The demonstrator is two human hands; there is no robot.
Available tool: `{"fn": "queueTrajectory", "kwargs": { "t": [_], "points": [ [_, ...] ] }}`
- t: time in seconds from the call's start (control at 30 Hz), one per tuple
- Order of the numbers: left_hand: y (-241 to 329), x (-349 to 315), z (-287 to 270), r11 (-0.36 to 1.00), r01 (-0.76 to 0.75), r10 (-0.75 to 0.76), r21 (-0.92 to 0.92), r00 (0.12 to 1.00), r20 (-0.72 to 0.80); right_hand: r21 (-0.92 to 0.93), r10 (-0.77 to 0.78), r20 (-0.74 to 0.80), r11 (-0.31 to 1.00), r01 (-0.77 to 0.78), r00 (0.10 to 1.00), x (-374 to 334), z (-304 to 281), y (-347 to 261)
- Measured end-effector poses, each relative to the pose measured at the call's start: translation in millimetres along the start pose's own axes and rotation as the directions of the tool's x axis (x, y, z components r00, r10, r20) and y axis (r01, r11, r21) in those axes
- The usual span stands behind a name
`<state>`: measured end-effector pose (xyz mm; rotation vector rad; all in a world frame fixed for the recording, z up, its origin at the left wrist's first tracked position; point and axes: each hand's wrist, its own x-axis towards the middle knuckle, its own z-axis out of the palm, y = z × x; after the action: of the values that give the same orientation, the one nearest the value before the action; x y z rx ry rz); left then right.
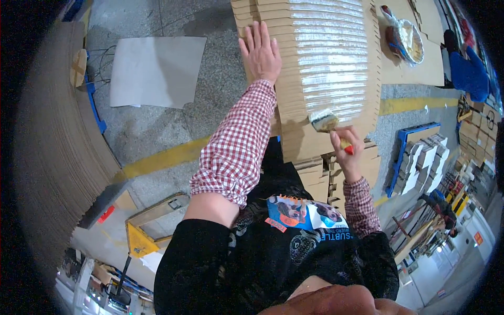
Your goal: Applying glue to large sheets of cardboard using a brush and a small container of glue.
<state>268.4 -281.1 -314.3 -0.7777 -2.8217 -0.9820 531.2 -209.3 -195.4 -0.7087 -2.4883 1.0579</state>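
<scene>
Right hand (348,149): closed around the red-and-yellow handle of a flat paintbrush (324,121), at the near end of the cardboard stack.
Left hand (262,59): open and flat, palm down, fingers slightly spread, gripping nothing; it rests on the stack's left margin.
Paintbrush: bristles at the near edge of the glossy coat; how hard they press cannot be told.
Cardboard stack (302,142): brown sheets overlapped like shingles, their edges making close rows straight ahead of the wearer.
Glossy coat (331,60): whitish and wet-looking, a broad band down the stack's middle, with bare brown margins either side.
Shirt print (302,214): coloured pictures and blue lettering on black cloth, just below the stack's near end.
Red sign (478,239): on a wall far to the right of the stack, too small to read.
Basin (415,48): right of the stack, pale contents inside, standing on a flat cardboard sheet (433,73).
Floor (218,60): speckled grey, crossed by a yellow stripe (165,160) on both sides of the stack.
Pale sheet (155,71): lying left of the stack.
Blue pallet (401,157): right of the stack, bearing folded grey-white pieces.
Co-worker (469,76): blue clothing, beyond the basin, right of the stack.
</scene>
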Motion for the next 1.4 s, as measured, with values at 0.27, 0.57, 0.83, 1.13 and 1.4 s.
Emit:
{"fn": "queueTrajectory", "kwargs": {
  "t": [0.27, 0.57, 0.83, 1.13, 1.4],
  "points": [
    [13.6, -61.3, -8.7, 0.992, -0.100, 0.086, 0.077, 0.981, 0.172, 0.013, -0.032, -0.140, 0.999, 0.034, 0.990, 40.2, 8.7, 11.9],
    [3.0, -62.8, -7.5, 0.988, -0.072, 0.057, 0.135, 0.992, 0.115, 0.650, 0.578, -0.087, 0.650, -0.393, 0.812, -16.1, -84.1, 20.9],
    [4.5, -62.2, -11.0, 0.987, -0.079, 0.058, 0.140, 0.988, 0.146, 0.527, 0.352, -0.256, 0.831, -0.175, 0.900, 121.4, -87.0, 86.8],
    [5.5, -61.3, -11.8, 0.990, -0.072, 0.055, 0.118, 0.989, 0.140, 0.379, 0.295, -0.143, 0.898, -0.223, 0.945, 116.2, -61.5, 136.4],
    [3.0, -61.7, -15.7, 0.986, -0.088, 0.066, 0.144, 0.987, 0.149, 0.357, 0.286, -0.137, 0.908, -0.222, 0.948, 77.5, -79.9, 101.3]
  ]
}}
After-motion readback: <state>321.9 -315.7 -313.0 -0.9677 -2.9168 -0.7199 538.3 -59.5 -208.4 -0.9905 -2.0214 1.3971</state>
